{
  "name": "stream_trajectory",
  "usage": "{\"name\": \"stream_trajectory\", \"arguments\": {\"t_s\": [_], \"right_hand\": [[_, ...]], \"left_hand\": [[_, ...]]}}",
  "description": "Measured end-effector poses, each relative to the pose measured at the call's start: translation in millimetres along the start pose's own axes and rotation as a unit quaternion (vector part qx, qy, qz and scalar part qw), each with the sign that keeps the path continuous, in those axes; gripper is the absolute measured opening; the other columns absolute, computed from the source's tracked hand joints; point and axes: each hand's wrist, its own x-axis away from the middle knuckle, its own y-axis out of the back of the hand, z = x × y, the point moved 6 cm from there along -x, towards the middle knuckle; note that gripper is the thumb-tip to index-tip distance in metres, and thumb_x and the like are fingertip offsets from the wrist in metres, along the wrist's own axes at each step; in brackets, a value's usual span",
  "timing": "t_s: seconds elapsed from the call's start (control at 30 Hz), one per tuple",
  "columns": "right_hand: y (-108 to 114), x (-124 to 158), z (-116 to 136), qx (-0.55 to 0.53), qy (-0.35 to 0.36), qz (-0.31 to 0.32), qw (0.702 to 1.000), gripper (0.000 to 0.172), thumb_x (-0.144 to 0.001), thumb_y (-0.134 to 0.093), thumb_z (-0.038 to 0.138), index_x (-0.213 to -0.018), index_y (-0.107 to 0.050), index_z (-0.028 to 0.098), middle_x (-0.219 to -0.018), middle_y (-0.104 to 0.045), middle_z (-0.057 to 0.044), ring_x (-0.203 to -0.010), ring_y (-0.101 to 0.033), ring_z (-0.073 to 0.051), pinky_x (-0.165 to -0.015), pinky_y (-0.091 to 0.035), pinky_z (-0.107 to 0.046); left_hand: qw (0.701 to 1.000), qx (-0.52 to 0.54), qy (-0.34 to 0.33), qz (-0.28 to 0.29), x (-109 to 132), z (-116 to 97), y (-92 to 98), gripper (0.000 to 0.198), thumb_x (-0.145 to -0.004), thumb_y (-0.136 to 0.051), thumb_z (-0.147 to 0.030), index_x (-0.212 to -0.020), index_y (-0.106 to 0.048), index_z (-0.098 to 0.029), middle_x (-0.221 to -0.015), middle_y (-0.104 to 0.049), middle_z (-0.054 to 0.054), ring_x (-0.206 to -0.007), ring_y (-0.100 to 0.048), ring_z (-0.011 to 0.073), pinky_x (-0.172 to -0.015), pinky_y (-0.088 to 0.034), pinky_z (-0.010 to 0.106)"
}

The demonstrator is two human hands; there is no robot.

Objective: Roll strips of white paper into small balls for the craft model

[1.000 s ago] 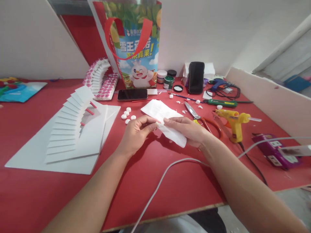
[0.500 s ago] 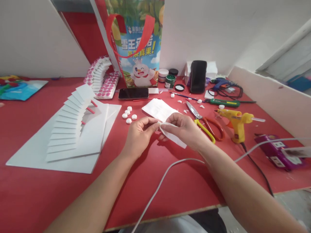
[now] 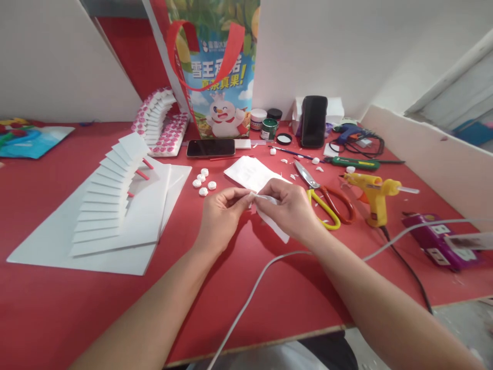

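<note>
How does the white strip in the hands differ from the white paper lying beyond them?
The strip is held by the left hand and right hand; the paper lies on the table. The strip slants down toward the camera, while the paper lies roughly flat. The strip also shows narrower than the paper. Both are plain white and partly hidden by the right hand.

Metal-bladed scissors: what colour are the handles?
One yellow handle, one orange-red handle; seen in head view.

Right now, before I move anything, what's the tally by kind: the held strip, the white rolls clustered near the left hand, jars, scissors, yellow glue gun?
Strip: 1
Rolls: 5
Jars: 3
Scissors: 1
Glue gun: 1
Total: 11
</note>
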Motion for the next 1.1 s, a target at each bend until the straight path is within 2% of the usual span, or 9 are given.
{"name": "stream_trajectory", "arguments": {"t_s": [0.07, 0.1, 0.27, 0.4, 0.6, 0.77, 0.87, 0.97, 1.1], "right_hand": [[3, 1, 3, 0.018, 0.034, -0.053, 0.998, 0.013, -0.076, -0.064, 0.021, -0.065, -0.056, 0.019, -0.055, -0.057, 0.004, -0.051, -0.050, -0.010, -0.048, -0.036, -0.023], [3, 1, 3, 0.006, 0.036, -0.058, 0.998, 0.013, -0.075, -0.065, 0.022, -0.065, -0.056, 0.019, -0.056, -0.056, 0.004, -0.052, -0.049, -0.010, -0.048, -0.035, -0.023], [1, -1, 2, -0.089, 0.013, 0.002, 0.996, 0.016, -0.078, -0.068, 0.030, -0.071, -0.061, 0.017, -0.061, -0.060, 0.002, -0.053, -0.051, -0.010, -0.050, -0.038, -0.023], [3, -2, 2, -0.110, 0.015, 0.001, 0.994, 0.018, -0.078, -0.069, 0.031, -0.072, -0.060, 0.017, -0.059, -0.059, 0.003, -0.051, -0.049, -0.009, -0.048, -0.037, -0.023], [4, -1, 1, -0.124, 0.000, -0.019, 0.992, 0.017, -0.076, -0.071, 0.029, -0.070, -0.062, 0.016, -0.058, -0.058, 0.003, -0.050, -0.047, -0.007, -0.046, -0.035, -0.021], [1, 1, -3, -0.182, -0.041, -0.004, 0.983, 0.022, -0.076, -0.074, 0.035, -0.075, -0.063, 0.015, -0.061, -0.063, 0.001, -0.051, -0.051, -0.009, -0.046, -0.037, -0.022], [2, 2, 0, -0.198, -0.024, -0.003, 0.980, 0.030, -0.073, -0.079, 0.040, -0.076, -0.064, 0.015, -0.065, -0.064, 0.000, -0.055, -0.053, -0.009, -0.049, -0.038, -0.022], [4, 3, 3, -0.182, -0.005, -0.005, 0.983, 0.033, -0.071, -0.083, 0.041, -0.075, -0.063, 0.015, -0.065, -0.063, 0.000, -0.057, -0.052, -0.009, -0.051, -0.039, -0.022], [7, 2, 5, -0.135, 0.002, 0.020, 0.991, 0.030, -0.079, -0.076, 0.043, -0.079, -0.064, 0.015, -0.066, -0.063, 0.000, -0.056, -0.052, -0.010, -0.049, -0.037, -0.023]], "left_hand": [[0.998, -0.024, -0.046, -0.019, 2, -5, -0.3, 0.015, -0.079, -0.079, -0.030, -0.086, -0.079, -0.017, -0.080, -0.076, 0.003, -0.080, -0.070, 0.0174, -0.078, -0.056, 0.029], [0.996, -0.042, -0.079, -0.028, 3, -9, -0.3, 0.011, -0.081, -0.078, -0.027, -0.085, -0.078, -0.017, -0.083, -0.076, 0.003, -0.081, -0.070, 0.0172, -0.078, -0.056, 0.029], [0.962, -0.130, -0.231, -0.060, 12, -26, -0.9, 0.007, -0.087, -0.072, -0.021, -0.084, -0.076, -0.018, -0.084, -0.074, 0.003, -0.081, -0.069, 0.0155, -0.074, -0.054, 0.026], [0.938, -0.173, -0.296, -0.056, 16, -33, -3.2, 0.009, -0.092, -0.067, -0.020, -0.088, -0.075, -0.019, -0.087, -0.075, 0.003, -0.083, -0.069, 0.0157, -0.077, -0.056, 0.027], [0.906, -0.221, -0.357, -0.044, 22, -39, -7.2, 0.012, -0.093, -0.063, -0.014, -0.095, -0.075, -0.017, -0.091, -0.075, 0.005, -0.086, -0.070, 0.0150, -0.080, -0.056, 0.027], [0.840, -0.291, -0.452, -0.065, 28, -44, -10.6, 0.015, -0.093, -0.062, -0.011, -0.101, -0.073, -0.016, -0.091, -0.073, 0.006, -0.086, -0.068, 0.0162, -0.080, -0.057, 0.030], [0.808, -0.313, -0.493, -0.086, 31, -46, -11.2, 0.017, -0.094, -0.061, -0.012, -0.104, -0.073, -0.018, -0.091, -0.072, 0.006, -0.085, -0.068, 0.0169, -0.080, -0.057, 0.032], [0.823, -0.310, -0.473, -0.064, 29, -46, -10.8, 0.018, -0.096, -0.059, -0.016, -0.105, -0.074, -0.021, -0.093, -0.073, 0.006, -0.086, -0.068, 0.0179, -0.082, -0.056, 0.033], [0.885, -0.252, -0.391, -0.004, 20, -43, -5.9, 0.016, -0.095, -0.061, -0.020, -0.101, -0.076, -0.022, -0.097, -0.075, 0.006, -0.091, -0.069, 0.0185, -0.085, -0.056, 0.033]]}}
